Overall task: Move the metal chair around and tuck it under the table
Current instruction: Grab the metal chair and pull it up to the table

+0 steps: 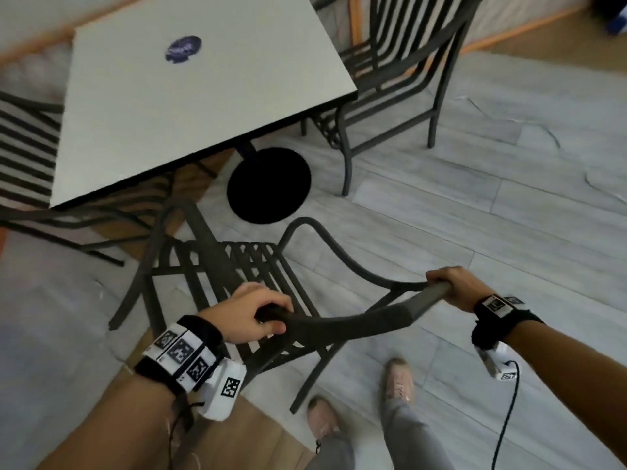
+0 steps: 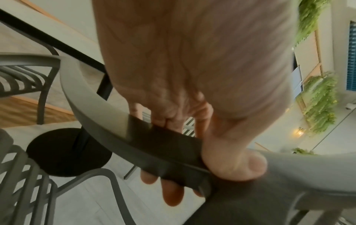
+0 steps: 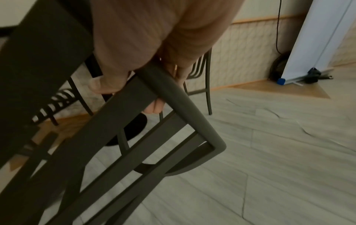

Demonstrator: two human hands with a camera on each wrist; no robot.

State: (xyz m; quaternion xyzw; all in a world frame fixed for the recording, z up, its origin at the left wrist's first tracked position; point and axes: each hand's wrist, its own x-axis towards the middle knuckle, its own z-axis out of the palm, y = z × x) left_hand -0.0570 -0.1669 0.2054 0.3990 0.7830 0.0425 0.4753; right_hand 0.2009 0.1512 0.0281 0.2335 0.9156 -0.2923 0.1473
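A dark grey metal chair (image 1: 237, 266) with a slatted seat and curved armrests stands on the floor just short of the near corner of the light grey square table (image 1: 203, 96). My left hand (image 1: 252, 313) grips the left end of the chair's curved top rail (image 2: 169, 150), fingers wrapped under it and thumb over it. My right hand (image 1: 451, 283) grips the right end of the same rail, at the backrest's corner (image 3: 173, 91). The chair's front points toward the table's black round base (image 1: 269, 184).
Another metal chair (image 1: 400, 79) stands at the table's right side and a third (image 1: 30, 140) at its left. A dark round sticker (image 1: 183, 49) lies on the tabletop. My two feet (image 1: 359, 401) stand behind the chair on pale plank flooring. A white banner stand (image 3: 318, 45) leans by the wall.
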